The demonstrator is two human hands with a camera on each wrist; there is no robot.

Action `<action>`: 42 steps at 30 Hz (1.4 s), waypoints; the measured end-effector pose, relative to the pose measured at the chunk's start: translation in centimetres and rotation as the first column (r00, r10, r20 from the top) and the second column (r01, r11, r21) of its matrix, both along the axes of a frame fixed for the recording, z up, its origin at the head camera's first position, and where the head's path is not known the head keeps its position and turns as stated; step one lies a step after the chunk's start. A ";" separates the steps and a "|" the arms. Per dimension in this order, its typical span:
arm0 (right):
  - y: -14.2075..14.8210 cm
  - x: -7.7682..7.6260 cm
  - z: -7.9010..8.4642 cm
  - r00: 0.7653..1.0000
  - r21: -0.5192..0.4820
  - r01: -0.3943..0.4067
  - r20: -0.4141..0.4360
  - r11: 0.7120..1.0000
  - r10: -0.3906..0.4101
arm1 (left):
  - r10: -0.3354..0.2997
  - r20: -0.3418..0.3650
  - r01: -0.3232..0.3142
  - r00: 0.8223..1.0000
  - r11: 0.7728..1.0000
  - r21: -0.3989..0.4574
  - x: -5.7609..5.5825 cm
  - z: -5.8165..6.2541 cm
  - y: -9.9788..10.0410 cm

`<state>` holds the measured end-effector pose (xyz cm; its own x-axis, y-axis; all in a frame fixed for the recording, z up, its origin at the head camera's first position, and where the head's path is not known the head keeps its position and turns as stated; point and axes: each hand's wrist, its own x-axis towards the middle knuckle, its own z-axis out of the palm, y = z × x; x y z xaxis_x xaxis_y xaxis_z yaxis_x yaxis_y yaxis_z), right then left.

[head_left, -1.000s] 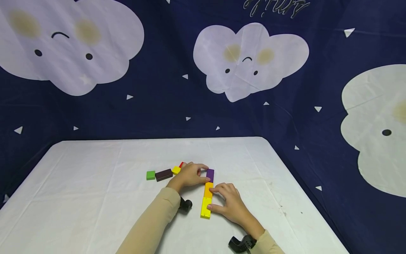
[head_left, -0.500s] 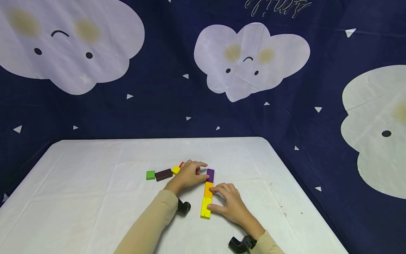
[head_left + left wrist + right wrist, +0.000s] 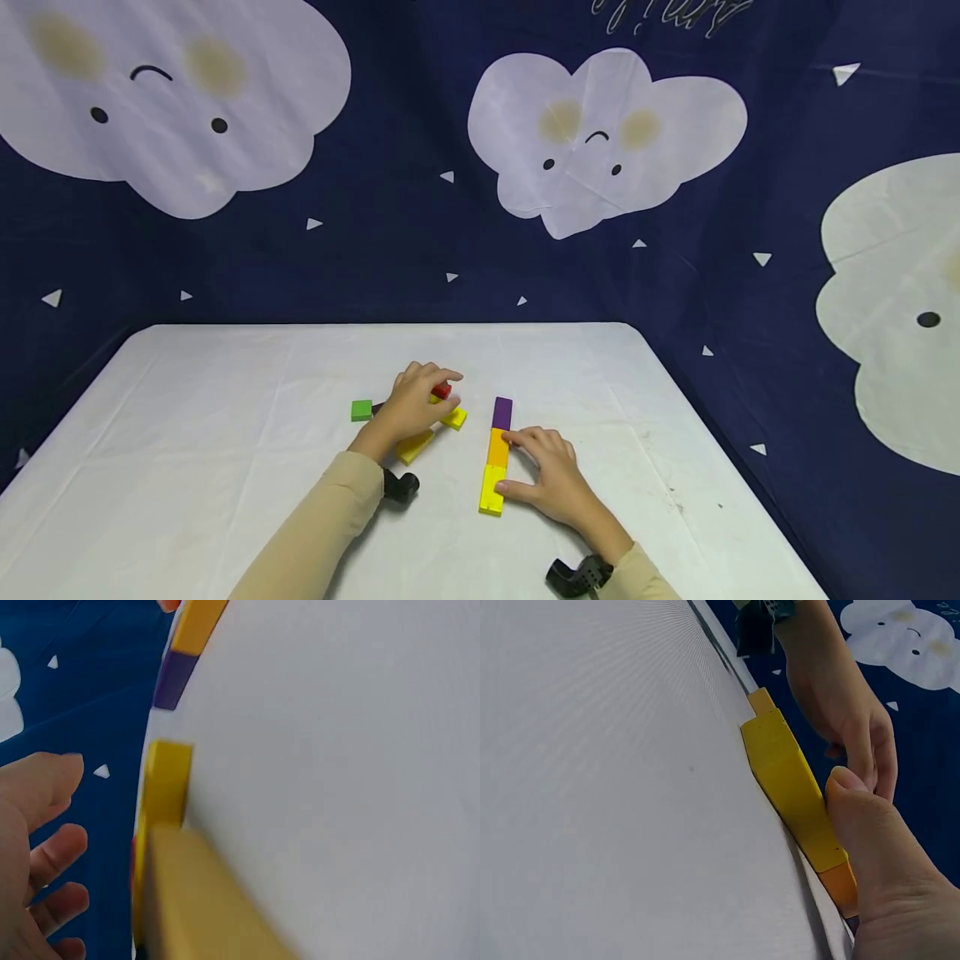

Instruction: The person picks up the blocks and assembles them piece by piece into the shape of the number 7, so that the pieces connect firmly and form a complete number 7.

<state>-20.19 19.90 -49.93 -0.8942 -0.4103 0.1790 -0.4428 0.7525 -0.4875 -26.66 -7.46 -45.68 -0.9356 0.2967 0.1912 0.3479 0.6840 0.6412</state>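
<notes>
Purple (image 3: 503,413), orange (image 3: 498,447) and yellow (image 3: 491,490) blocks lie end to end in a straight row. My right hand (image 3: 553,479) rests at the row's right side, forefinger against the orange block and thumb on the yellow one. Left of the row, my left hand (image 3: 408,407) hovers over a loose group, thumb and forefinger spread around a red block (image 3: 443,389) without visibly gripping it. A small yellow block (image 3: 454,418) sits by the thumb. Beneath the wrist lies a longer yellow block (image 3: 202,900), blurred and close in the left wrist view.
A green block (image 3: 362,410) lies at the group's left end, beside a dark brown block (image 3: 377,408) mostly hidden by my left hand. White cloth covers the table (image 3: 225,467). A dark blue cloud-print curtain (image 3: 390,250) stands behind it.
My left hand has left the purple block and moved left to the loose blocks, uncovering yellow ones. The right hand stays on the row. The head view has shifted slightly.
</notes>
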 end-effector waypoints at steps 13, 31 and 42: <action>0.3 -0.9 0.1 0.999 0.058 0.004 0.050 0.998 -0.007 | 0.122 -0.010 -0.121 0.992 0.991 0.053 2.4 0.0 -3.7; 0.2 -1.6 0.3 0.999 0.090 -0.002 0.050 0.996 -0.002 | 0.297 -0.088 -0.307 0.951 0.942 -0.136 3.3 -0.5 -3.6; 0.0 -1.3 0.2 1.000 0.099 0.007 0.025 0.995 -0.009 | 0.361 -0.102 -0.375 0.927 0.898 -0.230 3.6 -0.8 -0.1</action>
